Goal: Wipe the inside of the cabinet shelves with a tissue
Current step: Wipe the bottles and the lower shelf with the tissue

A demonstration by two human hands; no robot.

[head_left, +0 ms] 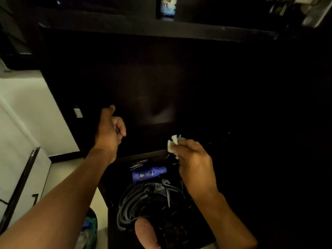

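The right hand (195,159), at about five o'clock from the middle of the view, pinches a crumpled white paper tissue (173,143) between thumb and fingertips, the wad poking out at the hand's eleven o'clock. The left hand (111,128), at about eight o'clock, is curled into a loose fist with the thumb up; its grip appears to enclose nothing, though the dark cabinet panel (161,78) behind it may hide an edge it touches. Below both hands, at six o'clock, an open dark compartment (140,157) holds a blue plastic lotion bottle (149,174) lying on its side, coiled black cables (143,200) and a brown rounded object (145,230). A dark upper shelf (152,27) runs across at twelve o'clock with a blue-labelled bottle (168,8) standing on it.

The light is poor, so the tissue could skip patches. Wiping the crowded compartment risks snagging the thin paper on the cables, tearing it, or rolling the bottle aside
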